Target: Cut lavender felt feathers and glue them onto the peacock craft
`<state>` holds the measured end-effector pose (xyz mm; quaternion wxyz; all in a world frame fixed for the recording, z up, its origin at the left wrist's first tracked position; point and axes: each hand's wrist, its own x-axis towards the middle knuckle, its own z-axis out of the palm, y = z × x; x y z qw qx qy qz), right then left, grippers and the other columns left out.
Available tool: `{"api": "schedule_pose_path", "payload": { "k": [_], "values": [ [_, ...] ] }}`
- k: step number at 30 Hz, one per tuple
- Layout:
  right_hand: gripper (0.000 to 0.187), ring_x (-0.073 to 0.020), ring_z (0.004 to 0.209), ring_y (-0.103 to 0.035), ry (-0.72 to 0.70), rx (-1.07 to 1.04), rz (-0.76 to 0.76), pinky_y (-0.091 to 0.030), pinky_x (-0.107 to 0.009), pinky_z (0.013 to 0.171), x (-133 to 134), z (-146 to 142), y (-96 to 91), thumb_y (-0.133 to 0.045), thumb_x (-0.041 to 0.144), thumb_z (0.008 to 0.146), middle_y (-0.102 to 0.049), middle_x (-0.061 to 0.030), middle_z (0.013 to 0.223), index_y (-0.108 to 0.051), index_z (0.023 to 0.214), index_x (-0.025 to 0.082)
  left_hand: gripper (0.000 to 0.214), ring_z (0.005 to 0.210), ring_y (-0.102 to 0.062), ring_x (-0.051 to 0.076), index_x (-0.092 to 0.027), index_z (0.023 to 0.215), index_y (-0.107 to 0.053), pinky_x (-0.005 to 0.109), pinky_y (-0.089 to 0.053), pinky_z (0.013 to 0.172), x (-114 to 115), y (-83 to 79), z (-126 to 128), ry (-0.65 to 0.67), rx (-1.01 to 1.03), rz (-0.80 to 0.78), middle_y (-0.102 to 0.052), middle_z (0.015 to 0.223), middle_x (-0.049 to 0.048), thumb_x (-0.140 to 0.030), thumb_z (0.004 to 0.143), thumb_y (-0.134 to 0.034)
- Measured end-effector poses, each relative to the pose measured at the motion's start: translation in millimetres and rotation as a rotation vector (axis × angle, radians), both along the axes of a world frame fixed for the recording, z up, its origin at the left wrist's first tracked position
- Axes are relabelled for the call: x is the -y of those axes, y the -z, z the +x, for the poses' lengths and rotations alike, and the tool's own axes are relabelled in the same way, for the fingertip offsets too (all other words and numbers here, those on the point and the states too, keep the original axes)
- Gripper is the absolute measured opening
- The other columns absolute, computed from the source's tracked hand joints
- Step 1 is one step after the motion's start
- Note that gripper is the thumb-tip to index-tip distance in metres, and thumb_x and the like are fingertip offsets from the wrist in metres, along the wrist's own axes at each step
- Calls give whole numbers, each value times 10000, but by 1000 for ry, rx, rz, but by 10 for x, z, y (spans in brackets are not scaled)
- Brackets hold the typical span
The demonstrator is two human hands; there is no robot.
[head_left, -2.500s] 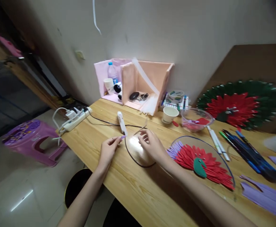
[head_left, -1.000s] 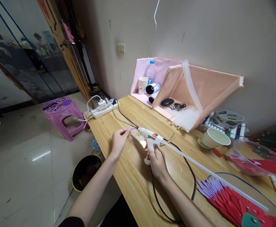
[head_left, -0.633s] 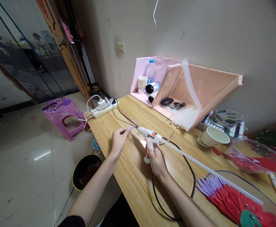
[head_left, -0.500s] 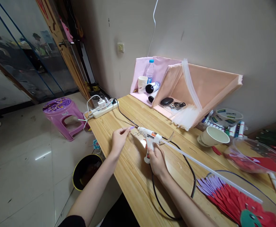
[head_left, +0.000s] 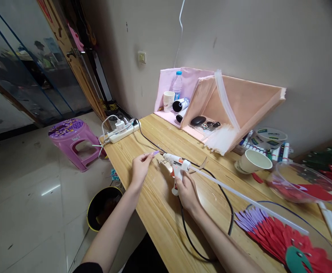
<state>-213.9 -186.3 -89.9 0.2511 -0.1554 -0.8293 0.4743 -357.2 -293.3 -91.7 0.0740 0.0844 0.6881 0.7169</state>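
Observation:
My right hand grips the handle of a white hot glue gun, its nozzle pointing left toward a small purple paper piece. My left hand pinches that purple piece just in front of the nozzle. A long clear glue stick runs out of the back of the gun to the right. The gun's black cord loops across the wooden table.
A white power strip lies at the table's left end. Pink foam shelves with a bottle and cups stand against the wall. Also here: a paper cup, a clear bowl, a red and purple paper fan piece. A purple stool and a bin stand on the floor.
My right hand took up the glue gun from the table and brought its nozzle to the purple piece in my left hand. In the last second both hands barely moved.

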Motion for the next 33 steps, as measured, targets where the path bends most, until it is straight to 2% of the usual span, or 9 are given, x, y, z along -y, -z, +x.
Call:
{"api": "schedule_pose_path", "payload": {
  "k": [5, 12, 18, 20, 23, 25, 27, 30, 33],
  "values": [
    [278, -210, 784, -541, 118, -4, 114, -418, -327, 721, -109, -150, -142, -350, 303, 849, -603, -61, 794, -590, 874, 165, 319, 835, -640, 161, -143, 893, -725, 222, -449, 679, 44, -130, 45, -82, 0, 64, -723, 890, 90, -383, 689, -679],
    [218, -262, 852, -488, 328, 211, 560, -371, -347, 738, -286, -682, -201, -472, 262, 785, -609, -125, 871, -584, 916, 129, 292, 734, -626, 131, -144, 863, -729, 212, -468, 652, 227, -435, 222, -96, -112, 77, -715, 780, 61, -372, 684, -696],
    [304, -276, 915, -499, 288, 390, 560, -383, -367, 790, -197, -749, -243, -449, 356, 845, -608, -143, 953, -597, 939, 108, 264, 703, -599, 101, -193, 869, -733, 198, -481, 699, 302, -406, 707, -5, -118, -31, -708, 817, 18, -374, 677, -713],
    [379, -286, 953, -490, 276, 378, 563, -389, -373, 811, -203, -530, -359, -463, 404, 845, -591, -159, 1005, -582, 1003, 81, 255, 736, -600, 104, -206, 888, -729, 199, -478, 734, 296, -336, 920, 18, -131, -74, -701, 841, 9, -366, 693, -704],
    [408, -279, 987, -486, 164, 354, 589, -384, -382, 852, -341, 117, -613, -482, 430, 848, -583, -162, 1041, -565, 1049, 85, 212, 773, -607, 121, -207, 853, -730, 204, -486, 730, 242, -269, 1208, 153, -109, -110, -691, 853, 12, -346, 695, -706],
    [290, -237, 939, -522, 80, 415, 462, -402, -349, 824, -559, 687, -779, -459, 368, 875, -612, -122, 981, -589, 967, 125, 178, 807, -612, 131, -208, 833, -730, 206, -490, 740, 148, -277, 1345, 268, -107, -104, -687, 862, 16, -330, 707, -698],
    [227, -194, 893, -547, 144, 437, 324, -412, -306, 784, -878, 1242, -887, -410, 301, 900, -622, -85, 941, -584, 899, 155, 163, 828, -611, 134, -209, 840, -728, 203, -488, 746, -10, -329, 1428, 371, -121, -96, -683, 880, 18, -316, 724, -685],
    [184, -198, 845, -567, 329, 540, 279, -416, -298, 717, -1415, 1830, -877, -429, 267, 878, -630, -92, 910, -574, 852, 158, 168, 736, -602, 113, -207, 861, -724, 195, -483, 702, -372, -454, 1477, 520, -136, -105, -675, 820, 11, -320, 756, -655],
    [162, -186, 778, -598, 230, 641, 118, -428, -285, 689, -1802, 2060, -698, -477, 261, 841, -672, -74, 838, -599, 804, 160, 204, 715, -605, 125, -179, 847, -726, 217, -485, 699, -843, -573, 1508, 694, -131, -136, -680, 790, 27, -346, 757, -648]
  ]
}}
